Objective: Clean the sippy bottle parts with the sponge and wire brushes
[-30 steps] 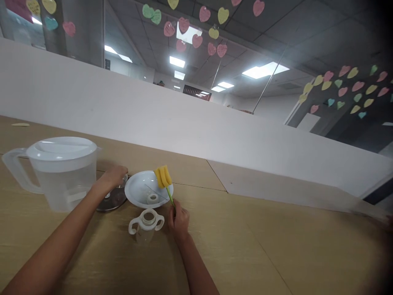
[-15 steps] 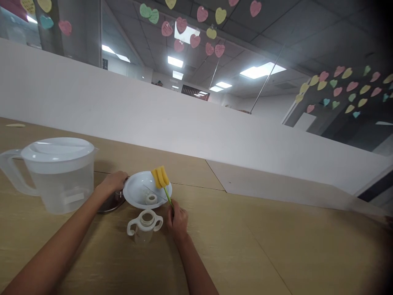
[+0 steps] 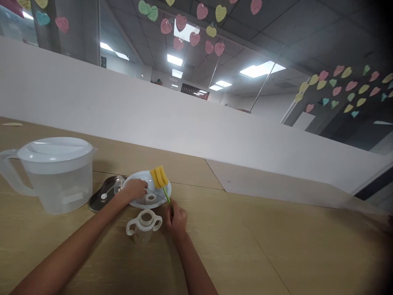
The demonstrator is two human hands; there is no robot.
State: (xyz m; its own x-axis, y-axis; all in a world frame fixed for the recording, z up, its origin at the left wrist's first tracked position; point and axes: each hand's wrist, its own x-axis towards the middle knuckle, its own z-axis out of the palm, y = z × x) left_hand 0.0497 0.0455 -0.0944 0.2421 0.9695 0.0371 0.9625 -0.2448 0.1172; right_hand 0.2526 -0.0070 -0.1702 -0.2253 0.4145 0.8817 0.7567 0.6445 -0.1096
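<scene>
The right hand [image 3: 176,219] is gripping the green stem of a sponge brush [image 3: 160,178], its fingers curled shut around the lower end of the stick. The brush is leaning up and away toward 11 o'clock from the fist, and its yellow sponge head is sitting over the far rim of a white bowl [image 3: 164,192]. The left hand [image 3: 134,190] is resting at the bowl's near-left edge, at about 10 o'clock from the right hand; its fingers are bunched together over the rim, though whether they are pinching anything is too small to tell. Inside the bowl, just to the right of the left hand, a small whitish ring [image 3: 150,198] is lying flat, and a thin clear straw-like piece is slanting across the bowl beside it.

Directly at 6 o'clock from the bowl, a clear two-handled baby cup [image 3: 144,224] is standing open on the wooden table [image 3: 276,246], its handles curving out to either side; the right hand is sitting just beside its right handle. At 9 o'clock from the bowl, a small steel tray [image 3: 96,200] is lying flat with a small white spoon [image 3: 106,194] on it and a clear piece at its far end. Farther toward 9 o'clock, a lidded translucent pitcher [image 3: 55,176] is standing upright, holding water. A white partition wall [image 3: 184,123] is running along the table's far edge.
</scene>
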